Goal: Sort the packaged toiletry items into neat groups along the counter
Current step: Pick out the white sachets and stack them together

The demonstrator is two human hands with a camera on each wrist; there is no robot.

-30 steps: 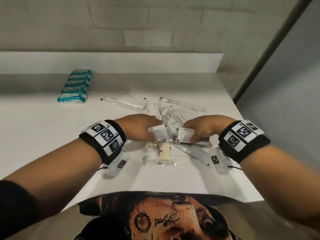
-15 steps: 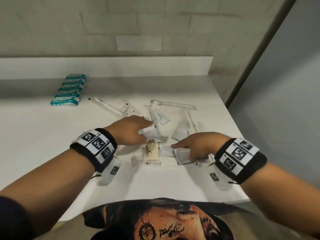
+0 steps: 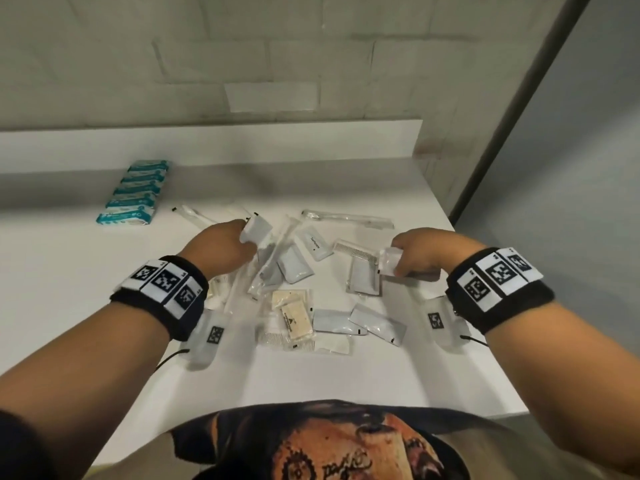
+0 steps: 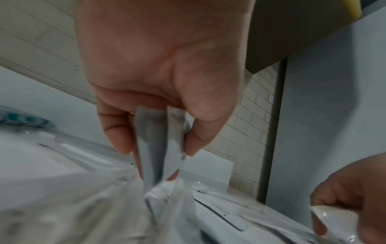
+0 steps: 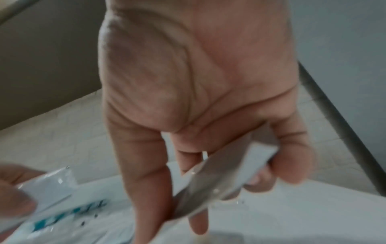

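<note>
Head view: counter (image 3: 69, 289) carries a loose scatter of packets in the middle, with a tidy row of teal packs (image 3: 133, 194) at the far left.
Left hand (image 3: 221, 251): curled round a grey sachet (image 3: 256, 230) at the far side of the scatter.
Right hand (image 3: 419, 251): pinching another pale sachet (image 3: 389, 261), just right of the scatter.
Unsorted: toothbrush wrappers (image 3: 346, 218), combs, soap bars (image 3: 294, 317) and flat sachets lie mixed — some overlapping.
Left wrist view: fingers (image 4: 117, 132) and thumb clamp what looks like two thin sachets (image 4: 154, 140) edge-on, above the blurred pile.
Right wrist view: a flat packet (image 5: 219, 178) is held between the fingers and thumb; blur hides its print.
Progress: early, I judge — only the teal group looks finished; sachets, brushes, combs and soaps are left to gather.
</note>
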